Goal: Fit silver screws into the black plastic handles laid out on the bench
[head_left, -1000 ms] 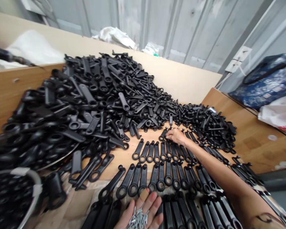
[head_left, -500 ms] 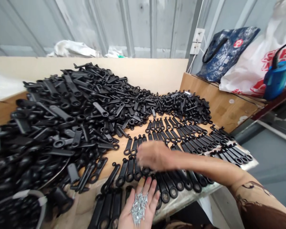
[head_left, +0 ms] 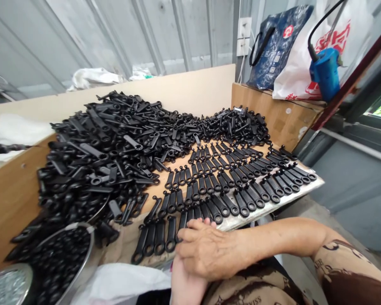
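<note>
My right hand (head_left: 206, 250) lies over my left hand (head_left: 188, 281) at the front edge of the table, its fingers curled together across the left palm. Only the left wrist, heel and some fingertips show. The small silver screws seen earlier in the left palm are covered now. Just beyond both hands, black plastic arms (head_left: 170, 235), each with a ring at one end and a small ball at the other, lie in slanting rows on the table (head_left: 158, 190). What the right fingertips pinch, if anything, is hidden.
A large heap of loose black arms (head_left: 114, 131) fills the back left. At the lower left stand a bowl (head_left: 89, 245) of small black parts and a tin (head_left: 28, 275) of silver screws. A wooden box (head_left: 260, 106) bears bags and a blue tool (head_left: 327, 74).
My right hand has come back from the rows of black arms and now covers my left palm. The camera view has shifted, bringing the tin of screws into sight.
</note>
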The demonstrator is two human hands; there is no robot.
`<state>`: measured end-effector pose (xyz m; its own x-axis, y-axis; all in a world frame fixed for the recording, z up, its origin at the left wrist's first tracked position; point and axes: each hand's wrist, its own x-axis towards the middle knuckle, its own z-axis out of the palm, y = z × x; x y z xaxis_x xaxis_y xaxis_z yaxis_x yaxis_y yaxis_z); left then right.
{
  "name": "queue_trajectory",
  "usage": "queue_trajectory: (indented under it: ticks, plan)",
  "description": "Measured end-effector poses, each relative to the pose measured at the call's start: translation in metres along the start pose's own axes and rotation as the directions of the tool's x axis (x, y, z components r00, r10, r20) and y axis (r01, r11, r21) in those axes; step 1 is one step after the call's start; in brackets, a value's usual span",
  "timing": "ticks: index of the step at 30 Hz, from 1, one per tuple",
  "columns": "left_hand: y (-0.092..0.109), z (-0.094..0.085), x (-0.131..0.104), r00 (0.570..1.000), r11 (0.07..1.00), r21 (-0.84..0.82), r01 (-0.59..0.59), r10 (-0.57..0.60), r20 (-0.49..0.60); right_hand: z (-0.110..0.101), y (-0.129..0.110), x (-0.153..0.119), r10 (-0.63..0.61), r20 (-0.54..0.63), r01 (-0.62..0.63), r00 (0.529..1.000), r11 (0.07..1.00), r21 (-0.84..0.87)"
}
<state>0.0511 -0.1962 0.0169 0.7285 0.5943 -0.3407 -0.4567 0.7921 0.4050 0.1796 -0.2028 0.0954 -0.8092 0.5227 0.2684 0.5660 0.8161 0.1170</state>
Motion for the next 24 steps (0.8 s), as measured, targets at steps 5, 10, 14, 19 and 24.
queue_trajectory:
  ticks: [5,10,14,19,24]
  plan:
    - [-0.001,0.006,-0.004,0.999,0.980,-0.199,-0.001,-0.007,-0.037,0.009,-0.007,-0.011,0.075,-0.053,-0.071,0.996,0.994,0.082]
    - [-0.001,0.000,-0.004,0.999,0.926,-0.376,0.020,-0.035,-0.033,0.022,-0.011,-0.010,0.093,-0.014,-0.091,0.996,0.988,0.127]
    - [0.002,-0.008,-0.007,0.997,0.906,-0.422,0.038,-0.064,-0.048,0.023,-0.009,-0.002,0.062,0.016,-0.064,0.998,0.983,0.171]
    - [0.011,-0.010,-0.008,0.999,0.890,-0.453,-0.040,0.033,-0.022,0.022,-0.001,0.008,0.087,0.010,-0.085,0.996,0.939,0.334]
    - [0.022,-0.015,0.008,0.994,0.891,-0.448,-0.077,0.101,0.032,0.027,0.025,0.017,0.151,-0.024,-0.117,0.988,0.849,0.514]
